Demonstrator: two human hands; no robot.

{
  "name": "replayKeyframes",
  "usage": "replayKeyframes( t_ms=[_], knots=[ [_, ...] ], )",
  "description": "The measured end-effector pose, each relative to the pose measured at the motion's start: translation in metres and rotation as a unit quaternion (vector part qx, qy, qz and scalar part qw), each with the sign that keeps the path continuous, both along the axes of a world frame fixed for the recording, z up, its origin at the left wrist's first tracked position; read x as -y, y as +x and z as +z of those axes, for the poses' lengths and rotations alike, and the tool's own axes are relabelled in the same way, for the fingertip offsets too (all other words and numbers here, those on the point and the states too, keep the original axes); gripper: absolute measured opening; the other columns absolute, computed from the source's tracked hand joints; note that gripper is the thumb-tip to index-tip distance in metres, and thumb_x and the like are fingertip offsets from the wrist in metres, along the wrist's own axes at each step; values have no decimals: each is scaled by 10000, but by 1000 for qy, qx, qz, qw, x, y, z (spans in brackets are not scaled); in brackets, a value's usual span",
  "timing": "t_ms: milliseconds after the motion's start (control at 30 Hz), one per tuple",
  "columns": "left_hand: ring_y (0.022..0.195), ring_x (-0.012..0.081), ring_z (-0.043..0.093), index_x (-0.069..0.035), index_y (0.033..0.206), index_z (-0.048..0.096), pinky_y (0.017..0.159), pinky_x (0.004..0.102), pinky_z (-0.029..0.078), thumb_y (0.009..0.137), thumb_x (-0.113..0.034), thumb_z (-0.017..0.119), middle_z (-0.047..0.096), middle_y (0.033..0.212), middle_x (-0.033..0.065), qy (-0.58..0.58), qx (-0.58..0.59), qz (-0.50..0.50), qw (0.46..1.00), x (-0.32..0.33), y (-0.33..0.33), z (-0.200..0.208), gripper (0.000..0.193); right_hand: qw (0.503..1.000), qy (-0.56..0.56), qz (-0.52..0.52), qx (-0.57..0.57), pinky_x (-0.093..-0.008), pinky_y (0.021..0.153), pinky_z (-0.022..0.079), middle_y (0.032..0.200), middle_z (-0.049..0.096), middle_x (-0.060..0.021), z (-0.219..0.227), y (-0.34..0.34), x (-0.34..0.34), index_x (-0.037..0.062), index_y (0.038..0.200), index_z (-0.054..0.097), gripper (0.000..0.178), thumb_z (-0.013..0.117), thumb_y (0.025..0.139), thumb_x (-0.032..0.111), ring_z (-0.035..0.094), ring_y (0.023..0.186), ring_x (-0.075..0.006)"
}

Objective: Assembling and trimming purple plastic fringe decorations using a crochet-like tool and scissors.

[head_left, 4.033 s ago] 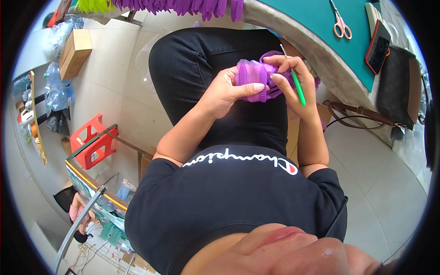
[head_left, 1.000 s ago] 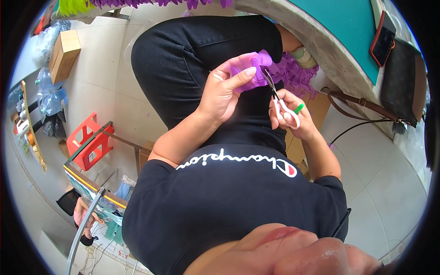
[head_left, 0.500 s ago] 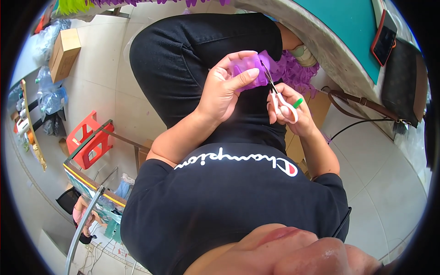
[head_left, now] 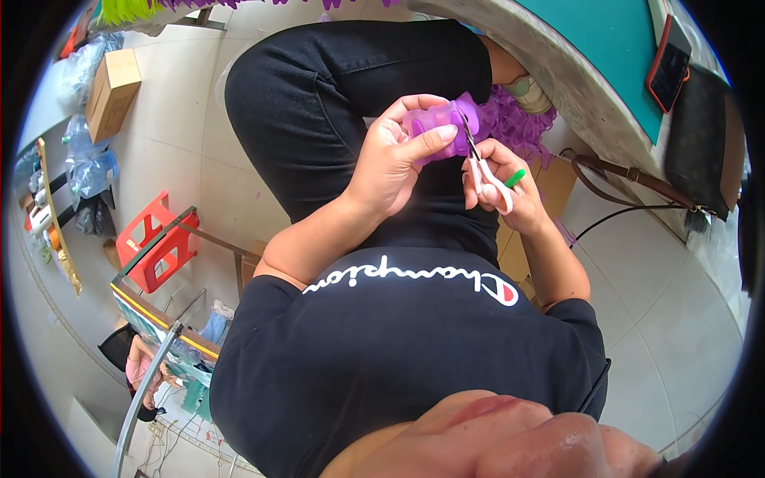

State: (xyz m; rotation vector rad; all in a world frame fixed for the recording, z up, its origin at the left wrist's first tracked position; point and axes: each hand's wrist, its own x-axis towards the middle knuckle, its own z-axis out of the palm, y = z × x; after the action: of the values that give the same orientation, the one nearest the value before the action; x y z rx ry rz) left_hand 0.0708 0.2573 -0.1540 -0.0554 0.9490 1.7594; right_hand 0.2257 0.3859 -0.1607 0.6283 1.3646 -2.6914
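Observation:
My left hand [head_left: 396, 151] is closed on a translucent purple, soft-looking molded piece [head_left: 434, 122], pinched between thumb and fingers above my lap. My right hand [head_left: 506, 182] grips small scissors [head_left: 486, 174] with pale pink handles. Their dark blades lie against the right edge of the purple piece, pointing up and left. A green band [head_left: 515, 178] shows at a finger of my right hand. Beyond my hands, a heap of purple trimmings [head_left: 518, 119] lies low beside my leg.
A table edge [head_left: 574, 88] curves along the upper right, with a green mat [head_left: 610, 56] and a phone [head_left: 668, 76] on it. A brown bag [head_left: 701, 135] is at the right. Leftward are a red stool [head_left: 155, 243], a cardboard box [head_left: 113, 94] and a seated person [head_left: 142, 370].
The scissors and my right hand have shifted slightly, and the scissor handles look closer together. The purple piece has turned a little in my left hand.

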Motion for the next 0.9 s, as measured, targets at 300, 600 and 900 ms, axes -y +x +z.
replayKeyframes(
  t_ms=[300, 600, 900],
  knots=[
    [908, 121, 625, -17, 1150, 525, 810, 260, 527, 841, -24, 684, 629, 1013, 77, -7, 9, -2, 1000, 0, 2, -2, 348, 1000, -13, -2, -11, -237, 660, 460, 879, 586, -50, -1, 0, 1, 8, 1074, 499, 407, 714, 787, 199, 603, 692, -124],
    [895, 119, 627, -14, 1146, 525, 800, 256, 531, 834, -14, 686, 627, 1010, 80, -10, 4, -4, 1000, 0, 1, 0, 351, 999, 21, -33, -3, -164, 453, 299, 720, 593, -73, -4, 0, 7, -4, 1077, 511, 476, 737, 758, 269, 565, 591, -83],
    [892, 112, 625, -15, 1146, 526, 791, 254, 530, 834, -10, 685, 627, 1009, 72, -9, 3, -13, 1000, 1, 1, -1, 350, 999, 20, -39, -10, -169, 524, 385, 777, 599, -52, -8, 5, 8, -9, 1068, 506, 472, 754, 758, 246, 600, 614, -109]
  ],
)
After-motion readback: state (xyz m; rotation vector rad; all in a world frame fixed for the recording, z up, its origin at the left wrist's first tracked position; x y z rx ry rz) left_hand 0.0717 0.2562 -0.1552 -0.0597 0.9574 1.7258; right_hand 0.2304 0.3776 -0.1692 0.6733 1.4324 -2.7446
